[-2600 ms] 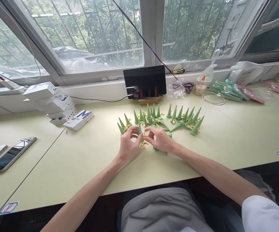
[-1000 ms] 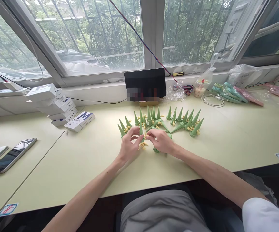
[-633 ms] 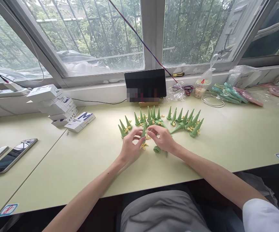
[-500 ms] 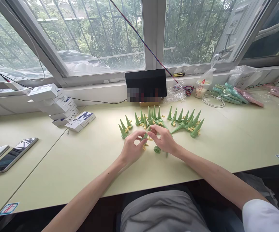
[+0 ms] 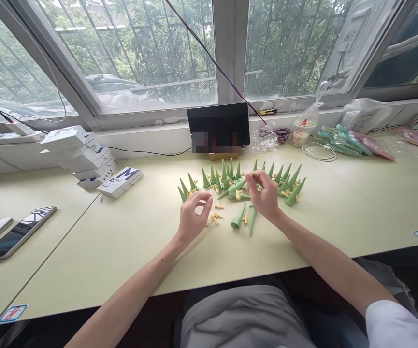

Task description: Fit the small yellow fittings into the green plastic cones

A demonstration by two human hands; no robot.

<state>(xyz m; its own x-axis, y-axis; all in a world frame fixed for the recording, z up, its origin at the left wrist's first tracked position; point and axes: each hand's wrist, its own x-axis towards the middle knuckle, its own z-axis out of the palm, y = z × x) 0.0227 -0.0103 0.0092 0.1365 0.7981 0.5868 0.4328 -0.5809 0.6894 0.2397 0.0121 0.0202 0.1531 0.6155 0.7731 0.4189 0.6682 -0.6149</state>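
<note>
My right hand [image 5: 265, 195] pinches the pointed end of a green plastic plant watering spike [image 5: 240, 184]. The spike slants down to the left, its wide end low among others, with a yellow valve [image 5: 238, 195] beside that end. My left hand [image 5: 193, 215] hovers over the table with thumb and fingertips together; whether anything is between them cannot be made out. Close to its fingers lie several small yellow valves [image 5: 215, 216]. Two green spikes, one with an open wide end [image 5: 236, 223] and a slimmer one [image 5: 252, 220], lie in front of my right hand.
Behind my hands, several green spikes [image 5: 224, 175] with yellow valves stand upright. A dark tablet [image 5: 219, 125] leans at the window. On the left are white boxes [image 5: 122, 181] and a phone [image 5: 17, 234]. A bagged cup [image 5: 303, 129] and a coiled white cable [image 5: 319, 152] sit back right.
My hands have drawn apart. The green spike between them has gone up and right with my right hand. My left hand has moved slightly left, baring the yellow valves.
</note>
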